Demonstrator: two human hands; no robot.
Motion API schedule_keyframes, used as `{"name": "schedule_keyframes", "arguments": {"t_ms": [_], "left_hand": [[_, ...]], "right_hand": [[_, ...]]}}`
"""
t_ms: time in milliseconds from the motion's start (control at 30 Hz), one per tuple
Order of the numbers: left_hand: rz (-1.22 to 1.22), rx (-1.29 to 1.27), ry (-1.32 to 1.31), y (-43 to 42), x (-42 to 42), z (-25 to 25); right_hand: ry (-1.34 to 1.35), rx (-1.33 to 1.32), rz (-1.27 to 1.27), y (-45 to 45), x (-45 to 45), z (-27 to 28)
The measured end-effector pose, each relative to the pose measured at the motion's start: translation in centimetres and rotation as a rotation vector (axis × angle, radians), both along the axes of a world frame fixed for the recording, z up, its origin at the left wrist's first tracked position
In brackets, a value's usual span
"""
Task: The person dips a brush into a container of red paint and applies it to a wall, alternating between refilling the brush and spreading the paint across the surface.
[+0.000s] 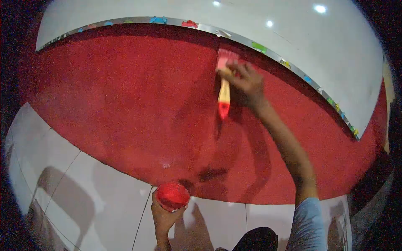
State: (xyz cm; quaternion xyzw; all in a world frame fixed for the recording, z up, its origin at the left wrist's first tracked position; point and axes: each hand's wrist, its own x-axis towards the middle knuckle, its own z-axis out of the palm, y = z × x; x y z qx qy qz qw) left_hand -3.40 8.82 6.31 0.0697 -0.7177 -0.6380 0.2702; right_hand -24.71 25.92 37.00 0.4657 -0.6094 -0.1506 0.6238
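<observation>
A paintbrush with a pale wooden handle and a red-tipped end is in my right hand, fingers closed around it near the ferrule. Its bristles point up at the red wall, just below the edge of the white board; whether they touch the wall I cannot tell. Low in the view, my left hand is closed around a small tub of red paint, held with its opening up. Red colour covers the inside of the tub.
Overhanging the red surface is a large white board with a metal edge strip, dotted with coloured scraps. White tiles run along the bottom. A dark rounded shape, perhaps a knee, is at the lower edge.
</observation>
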Motion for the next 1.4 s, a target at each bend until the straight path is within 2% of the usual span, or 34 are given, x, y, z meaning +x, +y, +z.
{"name": "schedule_keyframes", "arguments": {"t_ms": [67,167,267,367,467,567,667,733,767,933,1000,1033,1233,1300,1400], "left_hand": [[-0.039,0.034,-0.036,0.1,0.3,0.2],[-0.071,0.1,0.046,0.1,-0.5,-1.1],[-0.041,-0.021,-0.035,-0.1,0.1,0.1],[-0.063,0.053,0.0,0.0,-0.5,-0.7],[-0.08,0.094,-0.031,-0.1,0.2,1.4],[-0.103,0.05,-0.02,-0.3,0.4,0.8],[-0.095,0.005,-0.02,-0.7,0.4,0.5],[-0.07,0.041,-0.041,-0.7,0.4,0.7],[-0.055,0.062,-0.044,-0.6,0.4,0.9],[-0.06,0.064,0.017,-0.4,0.4,0.3],[-0.069,0.078,0.028,-0.5,0.4,0.3],[-0.069,0.086,0.013,-0.5,0.5,0.3],[-0.052,-0.023,0.008,-0.3,0.4,0.6],[-0.049,-0.019,0.009,0.0,0.4,0.7],[-0.092,0.034,-0.01,1.0,0.6,0.9]], "right_hand": [[-0.158,0.065,0.002,0.1,1.0,-3.5],[-0.101,0.115,0.064,-0.6,2.5,-5.4],[0.078,-0.036,0.059,-2.4,1.5,-0.1],[0.075,-0.056,0.02,-3.2,0.2,1.4],[-0.042,0.068,-0.013,-2.8,-0.7,-3.2],[-0.09,0.135,0.055,-3.2,1.9,-5.5],[0.046,-0.018,0.113,-4.5,0.5,-1.4],[0.046,-0.113,0.064,-5.6,0.2,1.0],[-0.047,-0.13,0.057,-5.5,-0.5,0.8],[-0.127,0.151,0.041,-3.5,-0.2,-8.4],[-0.148,0.099,0.15,-2.6,1.5,-8.7],[-0.165,0.07,0.205,-2.1,2.2,-8.4],[0.087,-0.154,0.048,1.3,1.8,0.9],[0.048,-0.144,0.009,1.6,1.4,0.8],[-0.072,-0.07,-0.034,2.3,1.5,-2.6]]}}
